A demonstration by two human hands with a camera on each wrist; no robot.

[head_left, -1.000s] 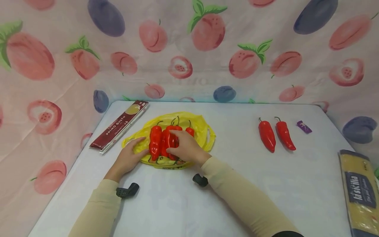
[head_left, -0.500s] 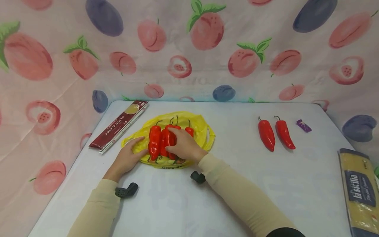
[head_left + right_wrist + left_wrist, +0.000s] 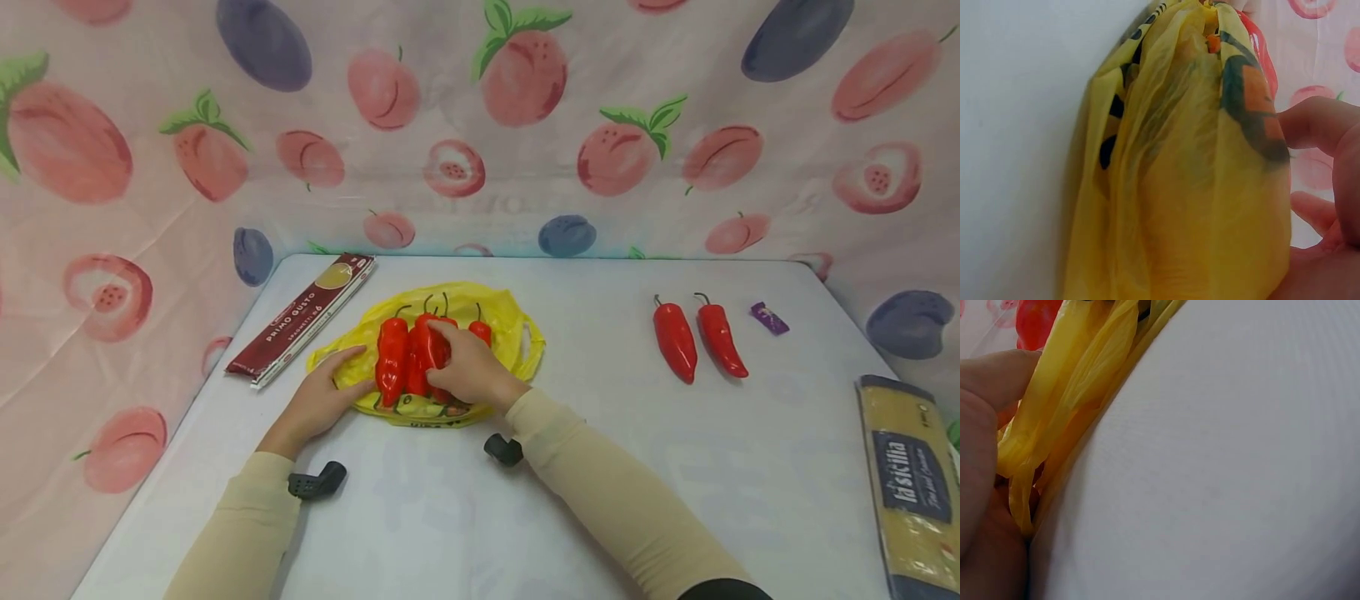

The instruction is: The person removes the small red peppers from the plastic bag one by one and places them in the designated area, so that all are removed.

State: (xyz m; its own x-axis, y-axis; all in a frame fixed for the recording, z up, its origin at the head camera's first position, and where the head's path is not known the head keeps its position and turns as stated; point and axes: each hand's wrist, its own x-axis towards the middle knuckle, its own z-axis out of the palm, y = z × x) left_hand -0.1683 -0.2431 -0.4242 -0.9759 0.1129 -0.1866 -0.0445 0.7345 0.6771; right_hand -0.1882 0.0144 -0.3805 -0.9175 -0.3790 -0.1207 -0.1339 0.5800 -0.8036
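Several red peppers lie side by side on a flattened yellow plastic bag [image 3: 521,321] at the table's left middle. My right hand [image 3: 472,371] holds a red pepper [image 3: 429,343] in the middle of the group, thumb on the near side and fingers over the top. At the bag's left edge, my left hand [image 3: 324,398] rests with fingers spread beside the leftmost pepper [image 3: 392,358]. The left thumb touches the yellow bag [image 3: 1075,387] in the left wrist view. Bag folds [image 3: 1179,187] hide most of the peppers in the right wrist view.
A dark red spaghetti packet [image 3: 303,321] lies to the left. Two red peppers, one broad [image 3: 676,342] and one slimmer [image 3: 722,340], lie at the right near a small purple wrapper [image 3: 769,318]. A yellow pasta bag [image 3: 909,483] is at the right edge.
The pepper in my right hand tilts a little, its stem shifting slightly left. My left hand stays almost where it was.
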